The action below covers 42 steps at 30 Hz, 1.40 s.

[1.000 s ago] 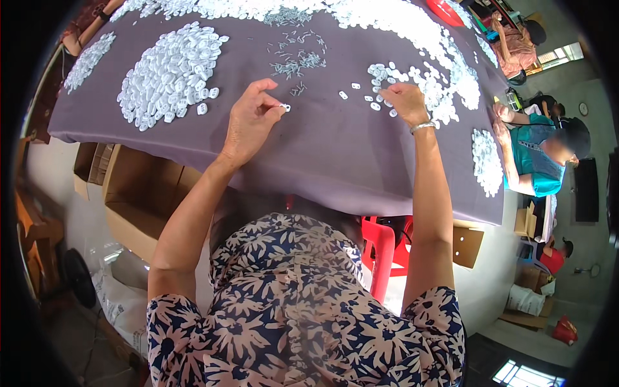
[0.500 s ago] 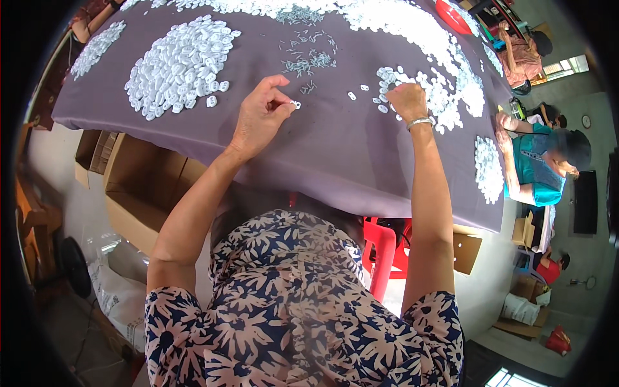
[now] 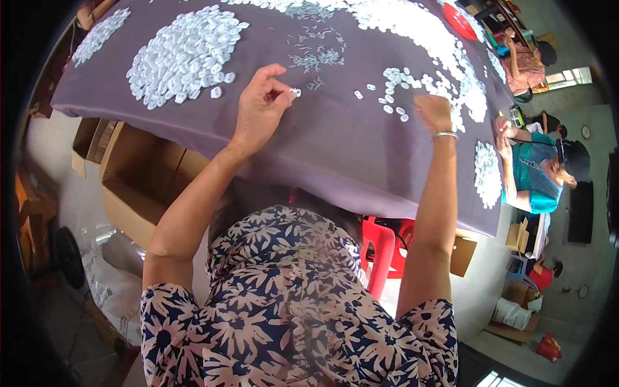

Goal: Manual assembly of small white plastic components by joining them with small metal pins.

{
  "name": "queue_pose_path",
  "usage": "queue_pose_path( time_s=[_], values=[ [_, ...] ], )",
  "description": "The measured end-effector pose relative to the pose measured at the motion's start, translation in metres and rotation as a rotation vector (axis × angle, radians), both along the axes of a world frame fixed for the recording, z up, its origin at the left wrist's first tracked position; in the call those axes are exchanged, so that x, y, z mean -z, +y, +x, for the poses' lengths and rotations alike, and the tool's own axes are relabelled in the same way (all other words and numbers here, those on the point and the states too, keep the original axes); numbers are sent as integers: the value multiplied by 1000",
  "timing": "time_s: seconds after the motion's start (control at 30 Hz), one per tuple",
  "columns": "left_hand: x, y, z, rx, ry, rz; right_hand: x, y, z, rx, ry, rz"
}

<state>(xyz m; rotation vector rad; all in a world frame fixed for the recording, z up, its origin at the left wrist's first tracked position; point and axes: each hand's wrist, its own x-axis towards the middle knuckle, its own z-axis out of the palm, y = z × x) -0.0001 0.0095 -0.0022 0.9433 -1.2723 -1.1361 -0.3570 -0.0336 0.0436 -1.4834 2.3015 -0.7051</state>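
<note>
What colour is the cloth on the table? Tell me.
Dull purple cloth, seen best in the head view.

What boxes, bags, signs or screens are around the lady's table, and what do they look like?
Open cardboard box: on the floor under the table's left edge, brown, rectangular, flaps up.
Smaller cardboard box: just left of it, brown, open.
Clear plastic bag: on the floor lower left, crumpled, whitish.
Cardboard box: right of the table, beside a seated person, small, brown.
Round wall clock: far right, white face.
No screens or labels show clearly.
</note>
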Motion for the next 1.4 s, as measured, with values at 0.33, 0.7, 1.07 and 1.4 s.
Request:
queue_pose_path(
  time_s=[0.33,0.7,1.07,1.4],
  values=[
    [6,-5,-5,-203,57,-42,3,15,15,-223,512,-328],
    [5,-3,-4,-193,19,-15,14,-11,151,-639,-117,-246],
    [1,-3,-4,8,-130,-55,8,-30,152,-741,-5,0],
    [-2,-1,-2,71,-161,-45,14,-11,136,-585,-662,21]
  ],
)
